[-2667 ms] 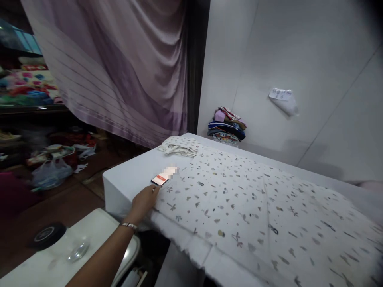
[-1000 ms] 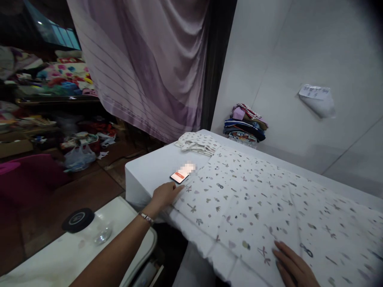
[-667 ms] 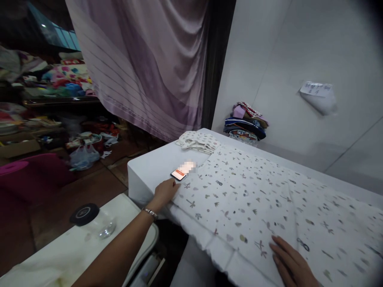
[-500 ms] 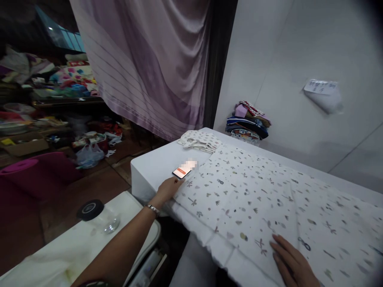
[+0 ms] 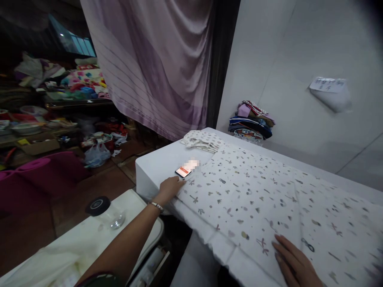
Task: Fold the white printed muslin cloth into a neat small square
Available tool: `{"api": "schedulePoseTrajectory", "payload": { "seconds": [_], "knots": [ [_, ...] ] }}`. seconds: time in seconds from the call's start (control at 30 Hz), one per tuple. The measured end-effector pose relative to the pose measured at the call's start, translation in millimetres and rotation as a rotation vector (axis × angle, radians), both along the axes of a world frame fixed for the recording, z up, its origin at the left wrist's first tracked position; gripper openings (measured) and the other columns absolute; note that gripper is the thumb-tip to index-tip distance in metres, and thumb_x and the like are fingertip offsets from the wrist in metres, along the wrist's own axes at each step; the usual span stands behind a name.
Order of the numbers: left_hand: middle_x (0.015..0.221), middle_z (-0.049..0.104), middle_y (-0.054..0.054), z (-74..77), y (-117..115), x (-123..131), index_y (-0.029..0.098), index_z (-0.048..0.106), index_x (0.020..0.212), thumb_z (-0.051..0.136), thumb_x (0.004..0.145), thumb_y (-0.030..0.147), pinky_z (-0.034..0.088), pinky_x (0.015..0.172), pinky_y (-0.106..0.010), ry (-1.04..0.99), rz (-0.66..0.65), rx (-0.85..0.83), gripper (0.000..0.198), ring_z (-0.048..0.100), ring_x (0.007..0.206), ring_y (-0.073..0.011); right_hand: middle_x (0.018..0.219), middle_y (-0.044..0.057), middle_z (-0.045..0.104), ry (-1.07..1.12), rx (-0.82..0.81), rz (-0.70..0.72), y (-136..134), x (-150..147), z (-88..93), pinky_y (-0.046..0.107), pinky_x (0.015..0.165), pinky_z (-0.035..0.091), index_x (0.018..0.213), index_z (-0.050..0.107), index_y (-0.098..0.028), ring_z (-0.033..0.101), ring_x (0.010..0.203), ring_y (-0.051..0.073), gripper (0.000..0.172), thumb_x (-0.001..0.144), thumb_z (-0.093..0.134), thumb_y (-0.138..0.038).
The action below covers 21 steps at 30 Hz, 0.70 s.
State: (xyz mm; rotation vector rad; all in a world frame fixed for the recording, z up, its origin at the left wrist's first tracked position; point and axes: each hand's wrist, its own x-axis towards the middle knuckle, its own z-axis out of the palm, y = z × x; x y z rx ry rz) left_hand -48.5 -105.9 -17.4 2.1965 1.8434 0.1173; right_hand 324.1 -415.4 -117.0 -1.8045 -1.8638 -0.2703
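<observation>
A white fabric sheet (image 5: 239, 199) printed with small plants and shapes is spread over the white-covered table (image 5: 155, 157). My left hand (image 5: 170, 188), a metal bracelet at its wrist, has its fingers curled closed at the sheet's left edge, near the corner; the fingertips are partly hidden. Just beyond it lies a phone (image 5: 183, 171) with a lit screen. Flat on the sheet at the lower right rests my right hand (image 5: 295, 257), fingers stretched out, holding nothing. A folded pile of matching printed cloth (image 5: 201, 140) sits at the table's far corner.
Folded clothes (image 5: 251, 121) are stacked by the wall. A clear jar with a black lid (image 5: 100, 206) lies on a lower white surface (image 5: 74, 229) at left. Beyond are a purple curtain (image 5: 161, 63), pink rolls (image 5: 44, 175) and a plastic bag (image 5: 97, 154) on the floor.
The camera view has turned slightly left, so the surroundings sit a little farther right. Both hands remain at about the same places on the sheet.
</observation>
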Motion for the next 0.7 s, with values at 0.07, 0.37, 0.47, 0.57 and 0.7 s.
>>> {"api": "schedulePoseTrajectory", "payload": {
  "seconds": [0.07,0.37,0.47,0.57,0.7],
  "knots": [
    [0.089,0.066,-0.01,-0.8,-4,3,0.018,0.058,0.084,0.038,0.087,0.051,0.04,0.07,-0.032,0.073,-0.017,0.041,0.038,0.061,0.088,-0.0251,0.13,0.005,0.054,-0.015,-0.024,-0.006,0,0,0.1,0.038,0.085,0.056,0.117,0.064,-0.023,0.059,0.109,0.026,0.037,0.09,0.046,-0.041],
    [0.108,0.061,-0.011,1.8,-3,16,0.016,0.059,0.1,0.042,0.09,0.034,0.042,0.08,-0.032,0.129,-0.143,0.234,0.026,0.055,0.101,-0.0227,0.132,0.005,0.053,-0.074,0.002,-0.001,0,5,-8.3,0.035,0.08,0.057,0.119,0.062,-0.024,0.059,0.108,0.026,0.038,0.09,0.047,-0.043],
    [0.107,0.06,-0.012,-0.2,2,35,0.015,0.059,0.101,0.04,0.091,0.03,0.043,0.079,-0.032,0.134,-0.201,0.234,0.026,0.056,0.099,-0.0229,0.131,0.005,0.054,-0.064,0.008,-0.001,1,6,-7.5,0.036,0.081,0.057,0.118,0.063,-0.024,0.059,0.108,0.026,0.037,0.09,0.047,-0.043],
    [0.106,0.06,-0.014,-5.9,10,57,0.014,0.06,0.1,0.04,0.09,0.023,0.044,0.078,-0.033,0.136,-0.238,0.214,0.025,0.056,0.098,-0.0233,0.13,0.006,0.054,-0.047,0.025,0.013,1,5,-4.5,0.037,0.085,0.056,0.118,0.063,-0.023,0.059,0.108,0.026,0.036,0.089,0.048,-0.041],
    [0.108,0.058,-0.018,-13.6,20,77,0.011,0.06,0.105,0.038,0.084,0.008,0.046,0.077,-0.035,0.151,-0.237,0.205,0.03,0.054,0.102,-0.0256,0.128,0.007,0.056,-0.08,0.028,0.057,1,3,1.9,0.036,0.085,0.055,0.117,0.063,-0.022,0.059,0.109,0.026,0.036,0.09,0.047,-0.04]
  ]
}}
